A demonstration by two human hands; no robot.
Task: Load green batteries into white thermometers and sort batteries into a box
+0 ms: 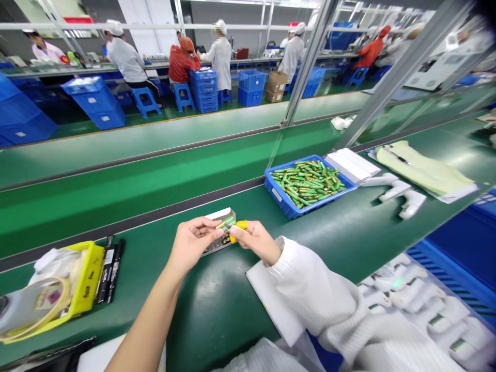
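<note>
My left hand (192, 242) is closed around a small grey device (219, 242) with a white top, held just above the green table. My right hand (256, 241), in a white knit sleeve and wearing a yellow finger cot (239, 226), pinches a green battery (226, 222) at the device's upper end. The two hands meet over the device. A blue tray (285, 202) heaped with several green batteries (308, 181) stands to the right, beyond my right hand.
Black markers (110, 268) and a yellow box (86, 281) of tape and cloth lie at the left. White thermometer-like devices (401, 195) and paper sheets lie right of the tray; more devices fill a bin (426, 310) at lower right. Other workers sit at a far bench.
</note>
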